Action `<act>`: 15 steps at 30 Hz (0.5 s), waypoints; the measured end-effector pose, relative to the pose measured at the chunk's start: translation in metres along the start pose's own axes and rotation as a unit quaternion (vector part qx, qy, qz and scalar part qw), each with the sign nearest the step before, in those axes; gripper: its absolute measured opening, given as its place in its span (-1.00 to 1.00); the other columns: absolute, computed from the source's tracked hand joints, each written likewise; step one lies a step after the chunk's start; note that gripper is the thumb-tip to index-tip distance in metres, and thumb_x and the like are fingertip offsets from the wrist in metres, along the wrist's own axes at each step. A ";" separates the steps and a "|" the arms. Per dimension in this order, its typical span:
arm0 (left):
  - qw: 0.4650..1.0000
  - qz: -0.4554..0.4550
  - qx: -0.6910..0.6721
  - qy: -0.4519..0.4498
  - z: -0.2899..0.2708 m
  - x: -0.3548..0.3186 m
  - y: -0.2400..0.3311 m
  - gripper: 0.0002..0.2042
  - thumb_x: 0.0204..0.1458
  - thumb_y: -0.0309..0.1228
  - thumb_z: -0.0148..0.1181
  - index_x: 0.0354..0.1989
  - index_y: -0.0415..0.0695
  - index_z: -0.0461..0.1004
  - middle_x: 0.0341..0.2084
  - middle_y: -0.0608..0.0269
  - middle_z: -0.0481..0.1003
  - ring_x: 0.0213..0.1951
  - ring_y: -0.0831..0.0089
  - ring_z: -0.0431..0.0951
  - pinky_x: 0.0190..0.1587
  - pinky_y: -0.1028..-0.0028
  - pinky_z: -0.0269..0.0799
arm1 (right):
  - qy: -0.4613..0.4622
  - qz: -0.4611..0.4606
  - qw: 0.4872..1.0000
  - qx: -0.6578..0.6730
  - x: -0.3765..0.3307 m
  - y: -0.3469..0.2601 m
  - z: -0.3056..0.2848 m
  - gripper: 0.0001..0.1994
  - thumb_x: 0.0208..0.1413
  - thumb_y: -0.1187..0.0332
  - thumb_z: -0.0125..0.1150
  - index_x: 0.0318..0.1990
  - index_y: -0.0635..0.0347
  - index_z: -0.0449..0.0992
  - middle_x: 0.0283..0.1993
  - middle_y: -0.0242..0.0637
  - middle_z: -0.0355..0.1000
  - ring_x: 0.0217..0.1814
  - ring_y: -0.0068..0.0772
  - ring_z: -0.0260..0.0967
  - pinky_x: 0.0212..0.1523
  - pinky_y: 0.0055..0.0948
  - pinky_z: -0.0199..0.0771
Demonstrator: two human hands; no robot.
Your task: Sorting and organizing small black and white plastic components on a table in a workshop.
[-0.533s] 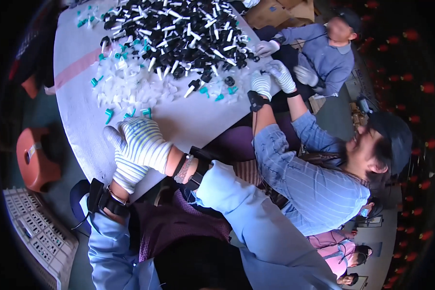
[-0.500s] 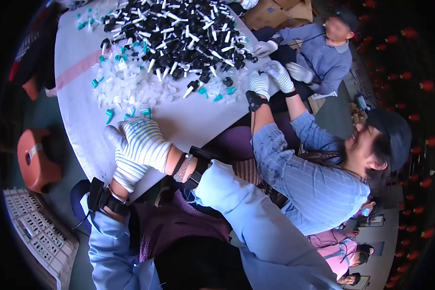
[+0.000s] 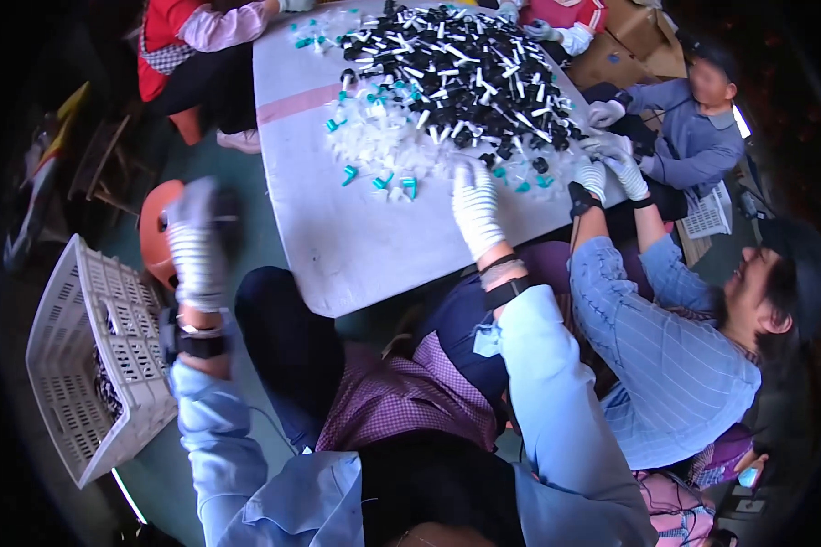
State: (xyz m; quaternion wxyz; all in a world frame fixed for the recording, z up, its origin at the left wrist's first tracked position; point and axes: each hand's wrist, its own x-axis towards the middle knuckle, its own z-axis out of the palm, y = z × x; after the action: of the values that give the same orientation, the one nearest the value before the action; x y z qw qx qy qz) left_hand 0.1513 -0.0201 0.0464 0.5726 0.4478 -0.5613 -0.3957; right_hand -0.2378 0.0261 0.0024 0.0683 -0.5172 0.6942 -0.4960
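My left hand point(image 3: 196, 246), in a striped knit glove, is off the table's left side, above the floor by the orange stool. Motion smears its fingers; a dark blur shows beside them, too unclear to name. My right hand point(image 3: 477, 211), gloved alike, reaches over the table point(image 3: 337, 246) with fingers stretched to the near edge of the translucent white plastic pieces point(image 3: 374, 141). Nothing shows in its grip. Several teal elbow-shaped pieces point(image 3: 409, 188) lie to its left. Beyond is a big heap of black parts with white stems point(image 3: 465, 82).
A white slatted basket point(image 3: 73, 337) with dark contents stands at the left, near an orange stool point(image 3: 160, 232). At the right a co-worker in a striped blue shirt point(image 3: 675, 365) works at the table edge; another person point(image 3: 693, 137) sits beyond. Cardboard boxes point(image 3: 634, 41) are behind.
My hands, together over the table's near part before, are now apart: the left swung out left past the edge, the right moved right to the pieces. The view has shifted left.
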 end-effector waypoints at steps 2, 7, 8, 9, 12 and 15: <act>0.996 0.002 0.016 0.089 -0.123 0.030 -0.055 -0.79 0.25 -0.33 -0.06 -0.11 -0.15 0.44 -0.39 0.31 0.46 -0.31 0.58 0.43 -0.13 0.54 0.34 | -0.028 0.016 0.999 -0.027 0.001 0.017 -0.014 -0.75 0.20 0.30 -0.02 -0.03 0.14 0.44 -0.12 0.01 0.48 -0.07 0.02 0.42 -0.04 -0.17 0.41; 0.496 0.027 0.868 0.006 -0.520 -0.025 -0.050 -0.77 0.27 -0.34 -0.14 -0.07 -0.17 0.40 -0.27 0.26 0.54 -0.24 0.38 0.50 0.03 0.45 0.34 | -0.133 0.053 0.977 -0.158 -0.006 0.004 0.021 -0.63 0.08 0.26 0.15 0.09 -0.03 0.42 -0.11 -0.09 0.48 -0.11 -0.07 0.43 -0.07 -0.17 0.42; 0.549 -0.030 0.833 0.062 -0.489 -0.027 -0.098 -0.72 0.26 -0.32 -0.10 0.02 -0.23 0.32 -0.20 0.23 0.54 -0.12 0.33 0.50 0.08 0.45 0.32 | -0.116 0.065 0.972 -0.195 0.003 0.018 0.012 -0.60 0.06 0.24 0.18 0.09 -0.06 0.42 -0.12 -0.10 0.48 -0.11 -0.07 0.43 -0.07 -0.15 0.42; 0.592 -0.096 0.792 0.114 -0.447 -0.039 -0.132 -0.63 0.24 -0.30 -0.07 0.11 -0.29 0.24 -0.12 0.20 0.54 0.00 0.28 0.49 0.12 0.45 0.30 | -0.103 0.075 0.965 -0.229 0.006 0.029 0.002 -0.58 0.03 0.23 0.21 0.10 -0.09 0.42 -0.13 -0.12 0.48 -0.11 -0.06 0.44 -0.06 -0.14 0.43; 0.743 -0.262 0.583 0.199 -0.384 -0.069 -0.140 -0.46 0.20 -0.33 0.01 0.26 -0.32 0.01 0.02 0.06 0.46 0.20 0.28 0.34 0.23 0.48 0.21 | -0.118 0.084 0.943 -0.300 0.007 0.040 -0.004 -0.58 0.03 0.20 0.22 0.09 -0.07 0.42 -0.11 -0.14 0.49 -0.10 -0.07 0.45 -0.08 -0.15 0.44; 0.836 -0.183 0.422 0.297 -0.445 -0.081 -0.126 -0.52 0.24 -0.39 -0.11 0.30 -0.25 -0.01 0.21 -0.08 0.24 0.29 0.24 0.21 0.28 0.41 0.19 | -0.132 0.070 0.951 -0.269 0.022 0.048 0.015 -0.58 0.03 0.16 0.22 0.07 -0.02 0.42 -0.11 -0.14 0.49 -0.10 -0.04 0.45 -0.11 -0.14 0.46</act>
State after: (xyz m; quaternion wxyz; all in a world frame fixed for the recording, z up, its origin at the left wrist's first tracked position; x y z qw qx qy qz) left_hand 0.5965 0.0520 -0.0840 0.3840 0.8369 -0.3845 -0.0658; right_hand -0.2695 -0.0014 -0.0323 0.0522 -0.5274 0.8212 -0.2117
